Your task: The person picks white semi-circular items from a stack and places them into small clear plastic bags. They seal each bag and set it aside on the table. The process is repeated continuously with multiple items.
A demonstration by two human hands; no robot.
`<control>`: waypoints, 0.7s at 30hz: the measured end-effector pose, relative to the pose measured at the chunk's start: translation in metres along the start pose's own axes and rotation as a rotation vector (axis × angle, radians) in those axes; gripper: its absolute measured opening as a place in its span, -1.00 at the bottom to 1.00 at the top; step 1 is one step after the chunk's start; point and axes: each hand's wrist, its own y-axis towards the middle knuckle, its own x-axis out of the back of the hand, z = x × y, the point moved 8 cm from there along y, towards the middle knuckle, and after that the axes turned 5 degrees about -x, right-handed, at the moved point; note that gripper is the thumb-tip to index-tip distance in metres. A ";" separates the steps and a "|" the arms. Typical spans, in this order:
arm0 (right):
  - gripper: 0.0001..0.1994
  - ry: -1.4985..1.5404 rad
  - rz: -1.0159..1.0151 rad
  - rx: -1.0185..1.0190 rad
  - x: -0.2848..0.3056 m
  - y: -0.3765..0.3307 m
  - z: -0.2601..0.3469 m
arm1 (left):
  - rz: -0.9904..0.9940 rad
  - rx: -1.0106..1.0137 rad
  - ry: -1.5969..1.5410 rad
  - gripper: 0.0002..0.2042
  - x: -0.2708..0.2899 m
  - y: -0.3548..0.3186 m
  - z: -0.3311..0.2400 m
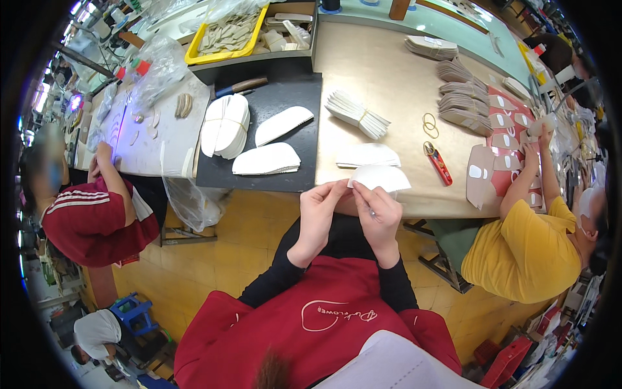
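White piece [382, 177] between both hands' fingers [360, 189]

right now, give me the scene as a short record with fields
left hand: left hand pinches the edge of a white curved paper piece
right hand: right hand grips the same piece from below
surface: tan worktable
nearby: red-handled scissors, rubber bands, banded bundle of white pieces, white stacks on a black mat
others: co-worker in yellow, co-worker in red

Bare tan table [382, 84] past the hands is wide open, but a loose white stack [367, 155], bundled pieces [356, 114] and red-handled scissors [438, 162] crowd the near edge.
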 end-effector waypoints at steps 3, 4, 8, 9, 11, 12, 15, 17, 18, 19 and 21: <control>-0.80 -0.103 -0.043 0.103 0.000 -0.001 0.007 | 0.019 -0.049 0.080 -0.55 -0.002 -0.011 -0.003; -0.80 -0.127 -0.048 0.118 0.000 -0.001 0.008 | 0.031 -0.078 0.097 -0.52 -0.003 -0.013 -0.005; -0.82 -0.185 -0.026 0.168 0.001 0.001 0.011 | 0.085 -0.138 0.325 -0.50 -0.006 -0.016 -0.008; -0.82 -0.192 -0.016 0.169 0.001 0.002 0.011 | 0.095 -0.139 0.354 -0.50 -0.006 -0.016 -0.008; -0.82 -0.170 0.000 0.146 0.002 0.004 0.010 | 0.103 -0.131 0.401 -0.52 -0.007 -0.017 -0.008; -0.83 -0.159 0.008 0.133 0.003 0.004 0.009 | 0.102 -0.122 0.419 -0.54 -0.006 -0.018 -0.008; -0.85 -0.106 0.035 0.078 0.003 0.006 0.008 | 0.106 -0.153 0.448 -0.64 -0.007 -0.018 -0.013; -0.85 -0.015 0.063 -0.002 0.001 0.008 0.002 | 0.108 -0.165 0.438 -0.72 -0.006 -0.016 -0.016; -0.86 0.035 0.073 -0.039 0.001 0.008 -0.001 | 0.108 -0.158 0.423 -0.75 -0.005 -0.014 -0.016; -0.87 0.087 0.096 -0.072 -0.002 0.007 -0.004 | 0.107 -0.152 0.409 -0.77 -0.003 -0.011 -0.017; -0.91 0.173 0.157 -0.147 -0.007 0.004 -0.012 | 0.100 -0.130 0.409 -0.78 0.001 -0.006 -0.017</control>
